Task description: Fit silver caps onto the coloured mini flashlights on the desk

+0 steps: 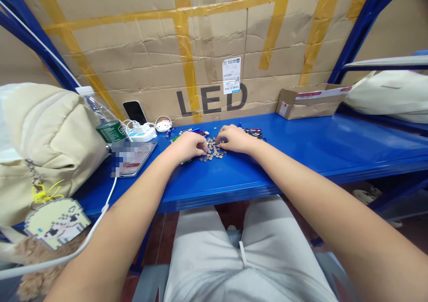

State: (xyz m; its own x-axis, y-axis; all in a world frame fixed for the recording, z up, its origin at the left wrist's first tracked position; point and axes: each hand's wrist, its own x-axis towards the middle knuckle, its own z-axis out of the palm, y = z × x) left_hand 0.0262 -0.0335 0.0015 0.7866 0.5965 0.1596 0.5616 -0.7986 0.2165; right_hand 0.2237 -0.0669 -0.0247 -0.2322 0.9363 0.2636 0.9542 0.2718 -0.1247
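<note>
A loose pile of small round coins (210, 153) lies on the blue tabletop between my two hands. My left hand (191, 145) is at the pile's left edge, its thumb and fingers curled together in a pinch. From the right, my right hand (233, 138) reaches into the coins with bent fingers and the thumb tucked in near them. Whatever either hand's fingertips hold is too small to make out. Several pens (190, 130) lie behind my left hand, partly covered by it. Another bunch of pens (254, 133) is beyond my right hand.
To the left are a phone (140, 159), a power strip (144, 134), a plastic bottle (109, 121) and a beige bag (56, 137). A white cable crosses my left forearm. An open cardboard box (309, 103) stands back right. Taped cardboard (147, 70) walls the rear.
</note>
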